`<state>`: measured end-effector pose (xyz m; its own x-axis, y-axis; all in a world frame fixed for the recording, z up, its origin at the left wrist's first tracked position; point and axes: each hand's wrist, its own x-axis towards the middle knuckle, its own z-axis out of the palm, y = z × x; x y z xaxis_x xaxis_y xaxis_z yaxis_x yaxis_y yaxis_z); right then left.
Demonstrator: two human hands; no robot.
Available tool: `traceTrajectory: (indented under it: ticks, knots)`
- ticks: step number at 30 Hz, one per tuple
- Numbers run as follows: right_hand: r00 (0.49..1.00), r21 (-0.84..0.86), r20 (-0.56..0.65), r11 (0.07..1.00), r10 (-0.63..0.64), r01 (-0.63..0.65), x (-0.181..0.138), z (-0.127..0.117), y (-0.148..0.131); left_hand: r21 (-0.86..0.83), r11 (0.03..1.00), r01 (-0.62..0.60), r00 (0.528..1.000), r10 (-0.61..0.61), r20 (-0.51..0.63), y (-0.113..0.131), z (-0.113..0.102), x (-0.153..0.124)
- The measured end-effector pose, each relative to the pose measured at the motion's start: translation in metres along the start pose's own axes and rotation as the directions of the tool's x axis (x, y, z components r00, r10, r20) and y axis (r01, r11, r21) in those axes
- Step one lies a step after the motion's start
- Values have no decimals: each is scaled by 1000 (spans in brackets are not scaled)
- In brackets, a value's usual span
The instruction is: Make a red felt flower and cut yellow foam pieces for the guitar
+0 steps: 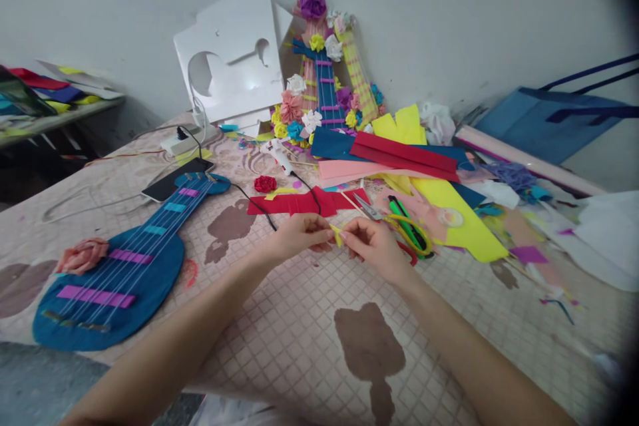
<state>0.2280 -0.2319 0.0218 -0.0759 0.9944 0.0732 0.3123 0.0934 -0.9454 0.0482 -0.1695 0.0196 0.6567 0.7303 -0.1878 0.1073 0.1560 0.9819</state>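
Observation:
Between my two hands is a small piece of yellow crepe paper (337,235). My left hand (303,234) pinches its left side, and my right hand (368,239) pinches its right side, fingertips close together. Just beyond my hands lies a strip of red paper (269,204), with a red paper flower (265,184) behind it. Scissors with yellow and red handles (410,234) and a green utility knife (399,208) lie right beside my right hand. A blue paper guitar (150,246) with a pink flower (84,255) rests to the left.
A white glue gun (277,154) with a black cord lies beyond my hands. Folded yellow paper (464,226) and red paper (404,154) spread to the right. Decorated guitars (327,90) and a white cut-out board (232,53) lean on the wall. A phone (174,180) lies left.

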Motion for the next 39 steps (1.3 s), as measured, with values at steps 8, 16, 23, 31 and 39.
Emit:
traceTrajectory:
  ticks: [8,16,23,31,39]
  knots:
    - [970,-271,-154,952,-188,142,-4,7,-2,-109,994,-30,998,23,-62,3,10,-5]
    - [992,270,-20,956,121,-112,-2,3,-2,-176,984,-29,997,15,-78,1,8,-2]
    - [978,349,-21,918,208,-188,0,-1,-3,-67,981,-182,975,171,-145,2,7,-3]
    - [997,357,1,931,75,-70,0,-3,1,133,956,-262,965,263,9,5,5,-6]
    - [1000,186,-24,982,-16,20,-2,-7,3,157,941,-299,952,305,-17,1,6,-4]
